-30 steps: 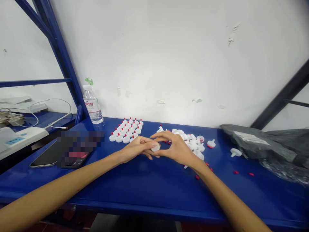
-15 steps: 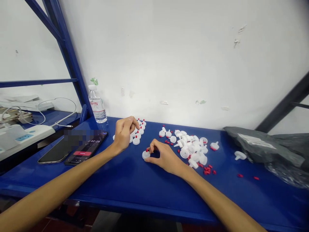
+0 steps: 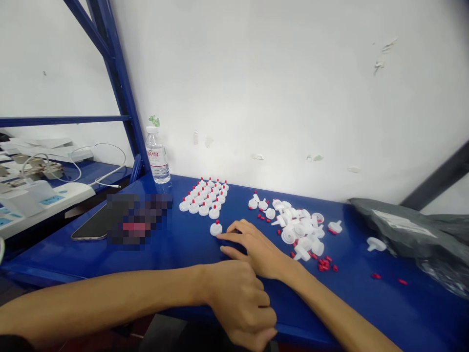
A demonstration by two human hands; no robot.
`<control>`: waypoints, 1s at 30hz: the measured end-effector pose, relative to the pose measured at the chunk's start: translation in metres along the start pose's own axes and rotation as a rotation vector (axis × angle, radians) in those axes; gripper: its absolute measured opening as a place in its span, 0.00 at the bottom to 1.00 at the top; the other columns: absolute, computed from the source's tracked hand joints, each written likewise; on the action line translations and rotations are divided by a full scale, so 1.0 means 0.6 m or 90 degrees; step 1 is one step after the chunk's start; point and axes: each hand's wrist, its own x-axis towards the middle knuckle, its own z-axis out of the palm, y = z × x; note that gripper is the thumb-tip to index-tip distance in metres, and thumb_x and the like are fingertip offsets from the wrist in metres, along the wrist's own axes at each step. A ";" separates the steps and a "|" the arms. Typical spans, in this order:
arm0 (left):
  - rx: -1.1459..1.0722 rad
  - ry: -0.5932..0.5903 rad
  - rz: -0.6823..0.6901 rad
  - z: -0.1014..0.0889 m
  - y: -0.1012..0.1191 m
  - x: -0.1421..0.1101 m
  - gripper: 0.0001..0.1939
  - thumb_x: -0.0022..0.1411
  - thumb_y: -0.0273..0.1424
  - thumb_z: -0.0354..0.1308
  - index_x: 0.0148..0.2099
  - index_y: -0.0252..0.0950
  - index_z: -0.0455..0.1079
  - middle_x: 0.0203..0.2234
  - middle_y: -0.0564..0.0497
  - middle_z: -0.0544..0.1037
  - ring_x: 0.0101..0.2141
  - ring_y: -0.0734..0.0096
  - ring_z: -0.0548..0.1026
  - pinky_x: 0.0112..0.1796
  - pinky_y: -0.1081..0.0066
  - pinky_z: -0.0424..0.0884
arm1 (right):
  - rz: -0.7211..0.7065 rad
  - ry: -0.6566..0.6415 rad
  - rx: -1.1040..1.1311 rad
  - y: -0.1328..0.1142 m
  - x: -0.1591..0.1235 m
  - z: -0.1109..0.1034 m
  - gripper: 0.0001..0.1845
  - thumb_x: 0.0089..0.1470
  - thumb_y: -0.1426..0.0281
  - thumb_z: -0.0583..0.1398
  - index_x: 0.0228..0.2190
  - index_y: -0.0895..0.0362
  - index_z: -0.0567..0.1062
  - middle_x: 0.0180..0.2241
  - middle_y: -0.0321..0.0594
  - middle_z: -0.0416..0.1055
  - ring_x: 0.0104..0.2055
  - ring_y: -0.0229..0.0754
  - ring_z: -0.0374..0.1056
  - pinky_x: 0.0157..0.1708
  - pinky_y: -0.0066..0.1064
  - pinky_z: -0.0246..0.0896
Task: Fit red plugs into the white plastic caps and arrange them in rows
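Observation:
A white nozzle cap with a red tip [image 3: 216, 229] stands upright on the blue table [image 3: 176, 254]. A fingertip of my right hand [image 3: 256, 247] is at the edge of this cap, perhaps touching it; the hand is open, its fingers apart. Closer to the table's front edge, my left hand [image 3: 244, 303] is curled into a fist in front of my right hand. Its palm is turned away, so anything inside it is hidden. Behind the single cap, several rows of red-tipped white caps [image 3: 204, 198] stand upright.
Right of my hands lies a heap of white nozzle caps [image 3: 295, 225], with loose red tips [image 3: 324, 265] around it. Dark plastic bags [image 3: 410, 230] lie far right. On the left are a water bottle [image 3: 158, 159], phones [image 3: 95, 222] and a power strip [image 3: 47, 203].
My left hand has moved from the rows of caps toward me and right, curling into a fist. My right hand has let go of the single cap. The view has shifted slightly left.

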 end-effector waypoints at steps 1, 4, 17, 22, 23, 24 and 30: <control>-0.001 -0.007 -0.020 0.004 -0.002 -0.003 0.17 0.59 0.32 0.52 0.18 0.38 0.60 0.11 0.55 0.63 0.13 0.76 0.61 0.16 0.68 0.56 | -0.001 -0.003 -0.012 0.000 0.001 0.002 0.19 0.66 0.62 0.57 0.56 0.49 0.73 0.45 0.42 0.71 0.46 0.44 0.64 0.50 0.40 0.62; 0.007 -0.071 -0.094 0.001 -0.016 -0.010 0.17 0.61 0.31 0.52 0.20 0.38 0.61 0.12 0.54 0.66 0.14 0.74 0.65 0.17 0.67 0.59 | -0.012 0.003 -0.029 0.004 0.000 0.007 0.22 0.67 0.63 0.56 0.60 0.49 0.68 0.47 0.43 0.69 0.47 0.44 0.63 0.50 0.40 0.63; 0.009 -0.235 -0.264 -0.044 -0.047 -0.008 0.16 0.67 0.30 0.50 0.25 0.37 0.62 0.18 0.54 0.73 0.20 0.73 0.70 0.22 0.67 0.55 | 0.199 0.173 -0.308 0.068 -0.008 -0.046 0.12 0.65 0.69 0.56 0.45 0.54 0.78 0.44 0.44 0.75 0.49 0.50 0.67 0.52 0.42 0.56; -0.013 -0.279 -0.388 -0.048 -0.069 -0.012 0.16 0.68 0.31 0.50 0.26 0.37 0.60 0.19 0.54 0.72 0.21 0.73 0.69 0.25 0.70 0.57 | 0.320 0.175 -0.400 0.085 -0.023 -0.068 0.17 0.65 0.61 0.55 0.46 0.55 0.79 0.44 0.47 0.78 0.52 0.54 0.67 0.55 0.44 0.52; -0.018 -0.283 -0.402 -0.048 -0.071 -0.012 0.16 0.69 0.31 0.49 0.26 0.37 0.60 0.19 0.54 0.72 0.21 0.73 0.69 0.25 0.70 0.57 | 0.336 0.170 -0.407 0.086 -0.024 -0.069 0.18 0.65 0.60 0.55 0.46 0.55 0.79 0.43 0.48 0.79 0.53 0.54 0.67 0.55 0.45 0.52; -0.024 -0.287 -0.409 -0.049 -0.072 -0.011 0.16 0.69 0.31 0.49 0.26 0.37 0.60 0.19 0.54 0.71 0.21 0.73 0.69 0.26 0.71 0.58 | 0.349 0.163 -0.413 0.086 -0.024 -0.069 0.19 0.64 0.59 0.56 0.46 0.56 0.79 0.43 0.48 0.79 0.53 0.55 0.67 0.56 0.45 0.51; -0.028 -0.319 -0.393 -0.050 -0.071 -0.009 0.15 0.69 0.31 0.49 0.27 0.37 0.59 0.21 0.54 0.73 0.23 0.72 0.70 0.28 0.71 0.59 | 0.382 0.105 -0.415 0.087 -0.020 -0.067 0.16 0.61 0.68 0.57 0.48 0.56 0.78 0.41 0.48 0.79 0.49 0.53 0.70 0.53 0.42 0.53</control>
